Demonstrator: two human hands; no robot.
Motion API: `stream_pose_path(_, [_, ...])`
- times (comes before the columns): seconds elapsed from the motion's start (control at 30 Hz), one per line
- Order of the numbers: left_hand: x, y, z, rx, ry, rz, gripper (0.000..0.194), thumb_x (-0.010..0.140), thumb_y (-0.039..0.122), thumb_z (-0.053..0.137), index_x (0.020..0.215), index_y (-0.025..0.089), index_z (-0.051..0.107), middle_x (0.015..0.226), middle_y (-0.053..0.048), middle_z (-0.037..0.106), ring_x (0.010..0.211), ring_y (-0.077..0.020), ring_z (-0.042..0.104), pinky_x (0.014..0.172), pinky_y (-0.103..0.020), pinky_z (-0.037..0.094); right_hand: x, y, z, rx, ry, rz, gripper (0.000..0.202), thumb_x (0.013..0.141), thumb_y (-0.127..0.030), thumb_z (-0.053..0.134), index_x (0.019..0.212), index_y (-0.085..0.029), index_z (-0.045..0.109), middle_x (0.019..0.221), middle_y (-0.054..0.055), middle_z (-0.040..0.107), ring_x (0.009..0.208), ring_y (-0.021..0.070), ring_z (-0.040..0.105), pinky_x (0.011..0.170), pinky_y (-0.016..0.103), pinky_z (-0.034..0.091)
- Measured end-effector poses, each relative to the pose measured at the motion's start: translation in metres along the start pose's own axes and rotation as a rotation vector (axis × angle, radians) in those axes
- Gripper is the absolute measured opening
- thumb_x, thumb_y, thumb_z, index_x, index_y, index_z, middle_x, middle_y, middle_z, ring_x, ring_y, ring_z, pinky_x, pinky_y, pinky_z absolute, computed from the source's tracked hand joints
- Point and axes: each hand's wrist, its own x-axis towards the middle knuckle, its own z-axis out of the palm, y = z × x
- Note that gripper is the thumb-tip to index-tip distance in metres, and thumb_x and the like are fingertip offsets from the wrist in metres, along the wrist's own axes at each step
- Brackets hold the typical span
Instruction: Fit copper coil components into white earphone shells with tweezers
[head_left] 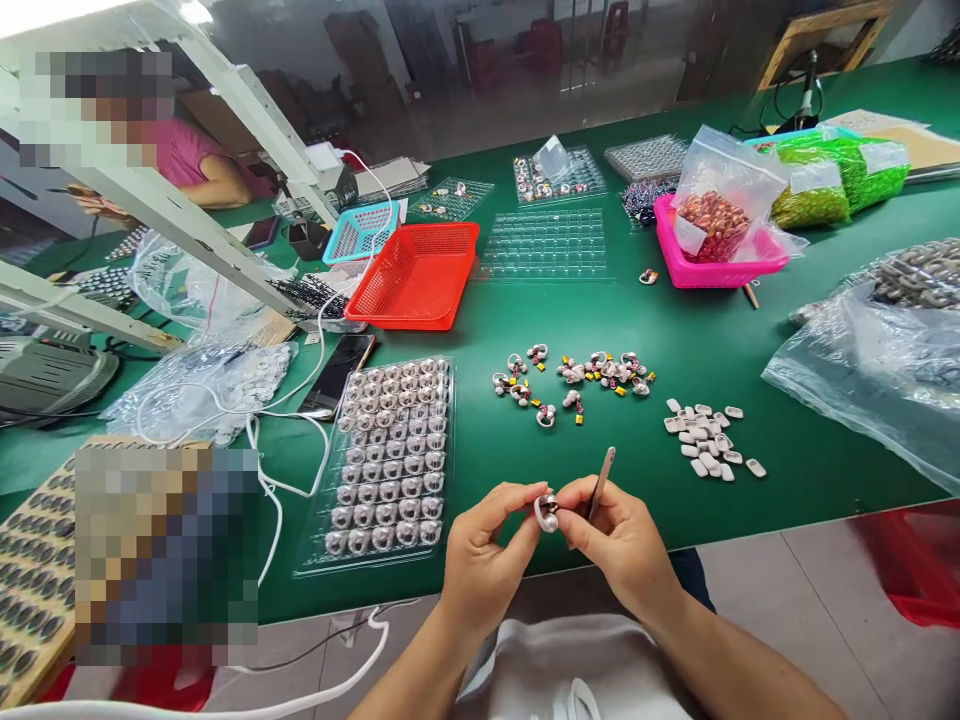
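A small off-white curved earbud part (546, 514) is pinched between the thumb and fingers of my left hand (491, 545), close to the table's front edge. My right hand (619, 540) is closed around metal tweezers (602, 482), their end sticking up past the fingers. Its thumb and fingertip meet the earbud part's right side; what they grip there is too small to make out. Beyond my hands lie loose earbud parts (600, 368) with yellow and red bits. A pile of small off-white caps (705, 440) lies to the right.
On my left stands a clear tray (448, 430) filled with rows of earbud parts, beside a phone (341, 372) and white cables (279, 490). Farther back are a red basket (412, 275), an empty clear tray (546, 245) and a pink basket (724, 272). A plastic bag (862, 370) lies right.
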Motion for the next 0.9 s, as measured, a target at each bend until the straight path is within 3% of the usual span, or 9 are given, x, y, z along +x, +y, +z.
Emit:
stream_pose_path(0.13, [0.002,0.002,-0.006,0.02,-0.081,-0.04,0.021,0.086,0.015,0.072,0.102,0.025,0.079,0.087,-0.003,0.077,0.078,-0.016,0.069,0.072,-0.022,0.053,0.003,0.002,-0.002,-0.007,0.0,0.025,0.024,0.078,-0.036,0.081,0.081,-0.017,0.068,0.07,0.0,0.063,0.059,0.0103,0.052,0.055,0.022,0.043])
stream_pose_path(0.53, [0.002,0.0,-0.003,-0.121,-0.057,-0.019,0.021,0.083,0.014,0.075,0.097,0.027,0.082,0.081,-0.003,0.079,0.073,-0.0146,0.067,0.069,-0.021,0.052,0.01,0.001,-0.008,0.115,-0.151,0.126,0.033,0.073,-0.04,0.086,0.078,-0.016,0.063,0.066,-0.003,0.056,0.056,0.0081,0.047,0.051,0.02,0.039])
stream_pose_path(0.77, [0.001,0.007,-0.002,-0.255,-0.07,-0.163,0.013,0.079,0.021,0.08,0.09,0.027,0.084,0.08,-0.003,0.08,0.073,-0.014,0.068,0.068,-0.018,0.052,0.012,-0.003,-0.008,0.23,-0.247,0.225,0.04,0.071,-0.038,0.088,0.08,-0.018,0.055,0.066,-0.007,0.047,0.051,0.0043,0.032,0.045,0.018,0.024])
stream_pose_path(0.9, [-0.002,0.006,-0.002,-0.339,-0.077,-0.277,0.013,0.078,0.027,0.081,0.09,0.024,0.084,0.084,-0.006,0.08,0.077,-0.0177,0.072,0.072,-0.022,0.055,0.009,-0.001,-0.004,0.281,-0.277,0.23,0.039,0.072,-0.037,0.087,0.085,-0.018,0.056,0.07,-0.006,0.048,0.055,0.0051,0.033,0.046,0.018,0.023])
